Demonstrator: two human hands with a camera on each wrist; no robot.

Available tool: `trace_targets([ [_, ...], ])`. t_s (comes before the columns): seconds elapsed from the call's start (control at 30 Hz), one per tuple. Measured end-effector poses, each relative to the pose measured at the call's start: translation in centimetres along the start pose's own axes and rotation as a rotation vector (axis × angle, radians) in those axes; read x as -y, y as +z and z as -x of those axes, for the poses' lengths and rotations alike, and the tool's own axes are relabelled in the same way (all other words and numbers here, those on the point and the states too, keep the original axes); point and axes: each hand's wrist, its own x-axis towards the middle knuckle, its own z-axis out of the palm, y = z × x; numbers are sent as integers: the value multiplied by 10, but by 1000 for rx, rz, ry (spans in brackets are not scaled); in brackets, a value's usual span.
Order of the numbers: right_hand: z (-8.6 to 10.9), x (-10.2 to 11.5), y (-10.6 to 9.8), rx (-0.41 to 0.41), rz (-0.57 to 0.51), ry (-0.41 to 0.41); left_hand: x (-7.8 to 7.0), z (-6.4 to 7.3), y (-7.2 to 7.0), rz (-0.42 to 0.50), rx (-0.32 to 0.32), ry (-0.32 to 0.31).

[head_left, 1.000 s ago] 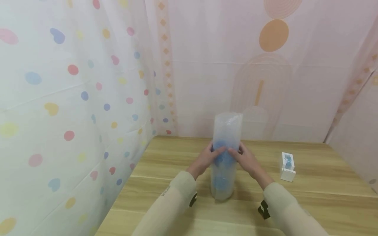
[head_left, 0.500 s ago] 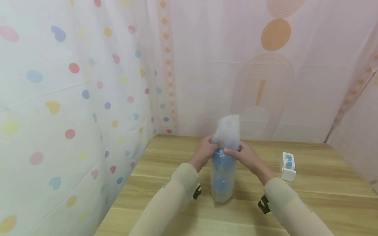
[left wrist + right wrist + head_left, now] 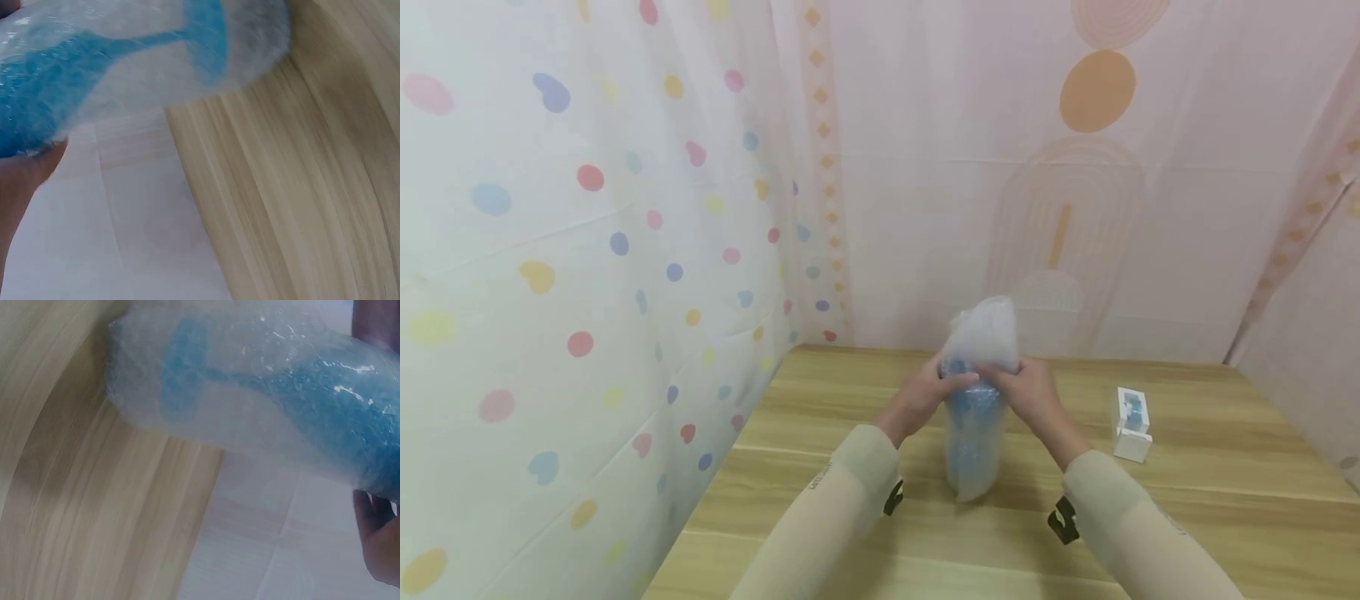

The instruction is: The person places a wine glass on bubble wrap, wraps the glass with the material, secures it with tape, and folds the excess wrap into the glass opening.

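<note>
A blue stemmed goblet point(image 3: 973, 454) stands nearly upright in the head view, rolled in clear bubble wrap. Through the layers, its bowl, thin stem and round foot point(image 3: 206, 40) show in the left wrist view. Loose bubble wrap point(image 3: 985, 329) rises above the goblet, its top bent and crumpled. From the left, my left hand point(image 3: 922, 393) grips the bundle near its upper part, thumb across the front. My right hand point(image 3: 1032, 398) grips the opposite side at about the same height, its thumb on the front of the wrap. The fingers behind the bundle are mostly hidden.
On the right of the wooden table point(image 3: 820, 467) sits a small white holder point(image 3: 1132, 447) with a light-blue piece in it, resembling a tape dispenser. A dotted curtain point(image 3: 625, 333) hangs along the left side, and a pale patterned curtain point(image 3: 917, 208) hangs behind the table.
The wrap's upper end, straight a second ago, has bent over and crumpled. The bundle's lower end has shifted slightly up and to the right. Both hands keep hold; the right thumb has moved upward.
</note>
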Motion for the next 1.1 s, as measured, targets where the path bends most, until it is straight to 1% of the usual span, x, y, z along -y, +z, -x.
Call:
trace_targets([
  [0.07, -1, 1, 1, -39, 32, -22, 0, 0, -1, -29, 25, -38],
  [0.1, -1, 0, 2, -57, 42, -29, 1, -1, 0, -40, 17, -54],
  [0.13, 0, 0, 2, -75, 43, -37, 1, -2, 1, -43, 1, -67],
  [0.27, 1, -2, 5, -151, 13, -73, 0, -6, 7, -39, -103, -122],
  [0.37, 2, -1, 7, -204, 7, -140, -2, -9, 11, -31, -168, -144],
  [0.47, 3, -1, 9, -249, 39, -222, -4, -10, 13, -41, -217, -144],
  [0.53, 3, -1, 11, -279, 57, -260, -4, -10, 14, -57, -242, -133],
  [0.63, 4, -2, 12, -312, 58, -282, -4, -11, 15, -89, -274, -113],
  [0.7, 3, -3, 13, -318, 48, -282, -4, -12, 14, -111, -294, -101],
  [0.8, 2, -6, 12, -282, 28, -258, -3, -11, 13, -143, -312, -92],
  [0.87, 1, -9, 10, -224, 19, -220, 0, -10, 11, -158, -317, -95],
  [1.0, 1, -15, 6, -72, 14, -116, 8, -9, 8, -198, -318, -114],
  [1.03, 0, -17, 6, -44, 13, -94, 10, -9, 7, -200, -312, -118],
  [1.1, 0, -19, 5, -18, 24, -74, 14, -9, 7, -230, -300, -113],
])
